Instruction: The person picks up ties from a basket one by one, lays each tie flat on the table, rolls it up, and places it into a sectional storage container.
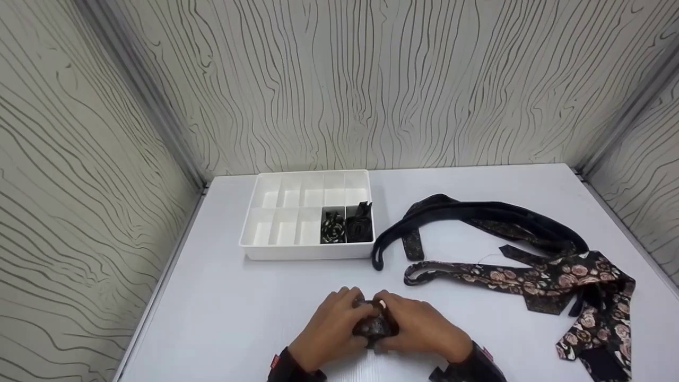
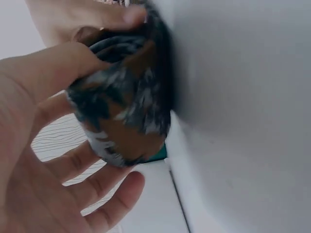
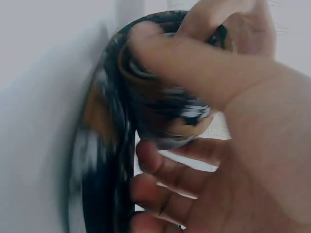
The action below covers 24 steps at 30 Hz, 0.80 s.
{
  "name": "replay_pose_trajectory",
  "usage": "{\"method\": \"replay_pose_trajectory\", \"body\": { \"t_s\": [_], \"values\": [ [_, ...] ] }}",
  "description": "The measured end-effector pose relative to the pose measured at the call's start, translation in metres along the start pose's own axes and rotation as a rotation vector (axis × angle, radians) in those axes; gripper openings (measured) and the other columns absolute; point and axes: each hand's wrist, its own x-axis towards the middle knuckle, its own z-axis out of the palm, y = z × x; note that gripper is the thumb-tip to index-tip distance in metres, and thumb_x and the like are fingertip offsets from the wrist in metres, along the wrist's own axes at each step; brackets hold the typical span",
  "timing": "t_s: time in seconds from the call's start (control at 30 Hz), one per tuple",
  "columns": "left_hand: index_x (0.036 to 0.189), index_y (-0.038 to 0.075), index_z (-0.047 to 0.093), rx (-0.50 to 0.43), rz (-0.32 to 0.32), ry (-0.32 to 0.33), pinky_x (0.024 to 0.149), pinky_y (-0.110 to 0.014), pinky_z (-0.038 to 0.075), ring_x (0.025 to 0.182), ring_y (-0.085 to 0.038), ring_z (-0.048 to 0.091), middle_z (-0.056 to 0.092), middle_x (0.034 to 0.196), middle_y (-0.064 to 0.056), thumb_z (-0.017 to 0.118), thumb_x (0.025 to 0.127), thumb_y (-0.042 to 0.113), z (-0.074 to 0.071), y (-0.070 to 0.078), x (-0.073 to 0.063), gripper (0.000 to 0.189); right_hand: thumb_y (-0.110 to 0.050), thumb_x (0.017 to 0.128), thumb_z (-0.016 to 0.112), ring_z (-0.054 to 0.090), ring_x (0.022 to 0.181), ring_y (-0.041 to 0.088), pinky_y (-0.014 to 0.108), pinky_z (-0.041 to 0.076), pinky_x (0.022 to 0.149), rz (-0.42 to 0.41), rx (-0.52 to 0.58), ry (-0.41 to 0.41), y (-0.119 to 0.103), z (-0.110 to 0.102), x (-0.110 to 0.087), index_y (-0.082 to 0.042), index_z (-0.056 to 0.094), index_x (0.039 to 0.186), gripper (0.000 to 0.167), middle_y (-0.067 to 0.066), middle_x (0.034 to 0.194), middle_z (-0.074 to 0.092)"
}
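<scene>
A dark patterned necktie (image 1: 376,324), wound into a roll, sits between both hands close over the front of the table. My left hand (image 1: 335,328) holds one side of it, thumb along the upper edge and fingers spread around the outside. From the other side my right hand (image 1: 421,326) grips the roll, its thumb on the coil. In the left wrist view the rolled necktie (image 2: 124,102) shows brown, white and dark green patches. The right wrist view shows a loose length of the necktie (image 3: 99,160) trailing from the roll along the table.
A white divided tray (image 1: 281,252) stands at the back, with two rolled dark ties (image 1: 333,228) in its front right compartments. To the right lie a navy tie (image 1: 493,210) and a floral tie (image 1: 578,273), loosely overlapping. Wood-patterned panels (image 1: 339,85) surround the table.
</scene>
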Motion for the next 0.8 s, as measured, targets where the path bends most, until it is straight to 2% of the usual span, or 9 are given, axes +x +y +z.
{"method": "replay_pose_trajectory", "body": {
  "t_s": [0.2, 0.33, 0.53, 0.6, 0.7, 0.73, 0.8],
  "values": [
    [0.133, 0.033, 0.068, -0.014, 0.042, 0.037, 0.083, -0.023, 0.046, 0.098, -0.010, 0.052, 0.061, 0.113, 0.006, 0.092, 0.075, 0.038, 0.0023, 0.0023, 0.0004, 0.063, -0.043, 0.079, 0.092, 0.072, 0.102, 0.021, 0.044, 0.060, 0.086, -0.028, -0.067, 0.033, 0.0008, 0.0030, -0.0010, -0.018, 0.059, 0.124, 0.060, -0.002, 0.114, 0.072],
    [0.121, 0.032, 0.072, 0.010, 0.053, 0.082, 0.081, -0.023, 0.045, 0.096, -0.010, 0.052, 0.061, 0.108, 0.007, 0.092, 0.072, 0.038, 0.0033, 0.0026, 0.0006, 0.053, -0.051, 0.078, 0.091, 0.072, 0.100, 0.017, 0.041, 0.059, 0.083, -0.022, -0.048, 0.044, 0.0001, 0.0022, -0.0008, -0.023, 0.060, 0.123, 0.061, -0.007, 0.113, 0.071],
    [0.129, 0.032, 0.070, 0.005, 0.051, 0.086, 0.082, -0.022, 0.045, 0.097, -0.009, 0.050, 0.062, 0.110, 0.007, 0.092, 0.072, 0.038, 0.0047, 0.0041, 0.0014, 0.061, -0.040, 0.078, 0.092, 0.072, 0.097, 0.019, 0.042, 0.059, 0.082, -0.010, -0.063, 0.021, -0.0010, -0.0010, 0.0002, -0.021, 0.060, 0.122, 0.058, -0.005, 0.111, 0.072],
    [0.125, 0.031, 0.071, 0.004, 0.068, 0.097, 0.082, -0.022, 0.045, 0.097, -0.009, 0.050, 0.063, 0.110, 0.007, 0.092, 0.073, 0.040, 0.0054, 0.0047, 0.0024, 0.057, -0.042, 0.078, 0.092, 0.072, 0.099, 0.019, 0.042, 0.059, 0.083, -0.010, -0.054, 0.010, -0.0002, -0.0012, -0.0002, -0.021, 0.059, 0.124, 0.060, -0.004, 0.112, 0.072],
    [0.124, 0.030, 0.074, -0.059, 0.065, 0.096, 0.084, -0.023, 0.047, 0.100, -0.009, 0.052, 0.064, 0.112, 0.007, 0.087, 0.082, 0.047, 0.0060, 0.0051, 0.0040, 0.047, -0.043, 0.080, 0.090, 0.073, 0.099, 0.020, 0.043, 0.060, 0.084, -0.036, -0.058, 0.020, 0.0017, -0.0004, -0.0003, -0.019, 0.058, 0.124, 0.059, -0.003, 0.110, 0.073],
    [0.127, 0.030, 0.074, -0.102, 0.042, 0.082, 0.086, -0.024, 0.049, 0.102, -0.010, 0.052, 0.064, 0.115, 0.007, 0.083, 0.087, 0.050, 0.0064, 0.0051, 0.0041, 0.045, -0.043, 0.082, 0.089, 0.073, 0.098, 0.021, 0.043, 0.060, 0.083, -0.043, -0.057, 0.024, 0.0025, -0.0003, -0.0003, -0.018, 0.058, 0.124, 0.058, -0.001, 0.109, 0.074],
    [0.137, 0.029, 0.070, -0.195, -0.049, 0.038, 0.091, -0.026, 0.053, 0.109, -0.011, 0.053, 0.062, 0.122, 0.005, 0.071, 0.097, 0.057, 0.0072, 0.0048, 0.0030, 0.049, -0.040, 0.083, 0.088, 0.073, 0.092, 0.022, 0.041, 0.060, 0.079, -0.047, -0.053, 0.030, 0.0047, -0.0002, 0.0006, -0.015, 0.058, 0.121, 0.054, 0.001, 0.103, 0.073]
  ]
}}
